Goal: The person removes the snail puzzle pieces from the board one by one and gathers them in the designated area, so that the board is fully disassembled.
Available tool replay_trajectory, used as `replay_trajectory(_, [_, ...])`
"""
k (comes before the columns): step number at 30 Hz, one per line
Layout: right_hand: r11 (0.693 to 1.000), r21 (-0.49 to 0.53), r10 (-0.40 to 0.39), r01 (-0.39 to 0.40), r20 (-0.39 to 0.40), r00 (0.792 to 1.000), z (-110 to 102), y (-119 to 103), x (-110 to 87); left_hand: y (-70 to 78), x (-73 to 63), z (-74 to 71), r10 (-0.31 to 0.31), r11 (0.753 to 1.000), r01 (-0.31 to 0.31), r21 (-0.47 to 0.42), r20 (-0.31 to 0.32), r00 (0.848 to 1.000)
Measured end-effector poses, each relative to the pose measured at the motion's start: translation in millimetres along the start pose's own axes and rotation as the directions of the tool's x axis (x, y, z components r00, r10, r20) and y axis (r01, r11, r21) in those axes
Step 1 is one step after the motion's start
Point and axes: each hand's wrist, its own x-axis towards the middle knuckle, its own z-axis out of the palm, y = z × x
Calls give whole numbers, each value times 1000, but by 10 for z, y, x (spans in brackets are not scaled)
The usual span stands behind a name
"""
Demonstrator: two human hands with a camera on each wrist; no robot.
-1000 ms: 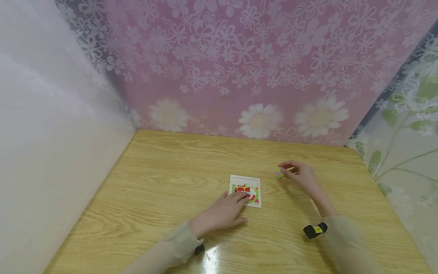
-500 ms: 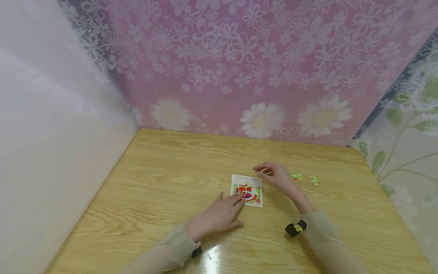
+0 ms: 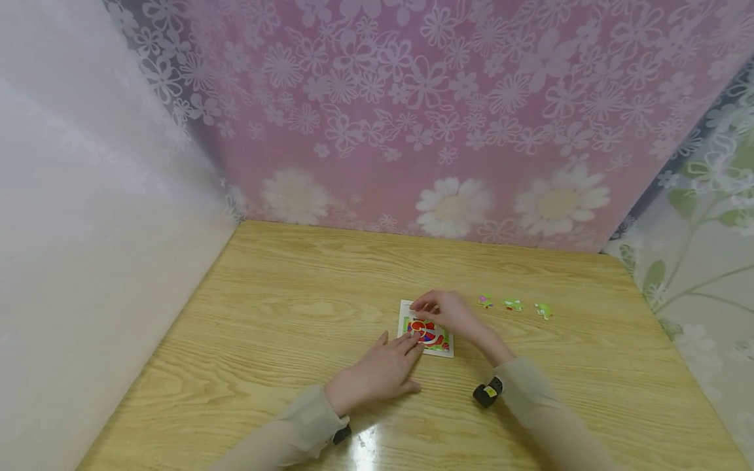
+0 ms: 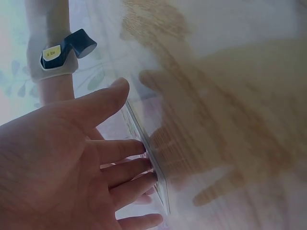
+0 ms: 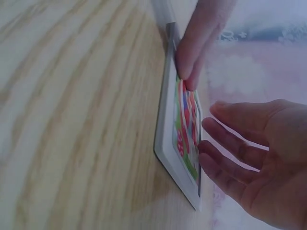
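Observation:
A small jigsaw puzzle (image 3: 436,340) with a white frame and a red, green and blue picture lies on the table. My left hand (image 3: 383,369) rests its straight fingertips on the picture's lower left part; in the left wrist view those fingers (image 4: 127,172) reach over the frame's edge. Over the puzzle's upper part hovers my right hand (image 3: 450,313), its fingers loosely bent. The right wrist view shows the right hand (image 5: 259,148) close to the far side of the picture, with nothing visible between thumb and fingers. Whether its fingertips touch the puzzle, I cannot tell.
Three loose puzzle pieces lie in a row right of the frame: one with a purple spot (image 3: 484,301), a green and white one (image 3: 513,305) and a green one (image 3: 543,311). The wooden table (image 3: 283,294) meets a pink flowered backdrop (image 3: 365,131) behind.
My right hand has moved left from the purple-spotted piece to above the puzzle, leaving that piece on the table. My left hand stays on the puzzle.

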Motion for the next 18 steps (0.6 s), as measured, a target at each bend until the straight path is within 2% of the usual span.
replay_trajectory(10, [994,-97,-47,50,28,998,98,-86,65,-4,18,29,-3,1000,3,23,2,1000])
replay_trajectory(18, [991,-119,-58,60,21,998,123,-99,83,-26,23,55,0,1000,0,10,-1,1000])
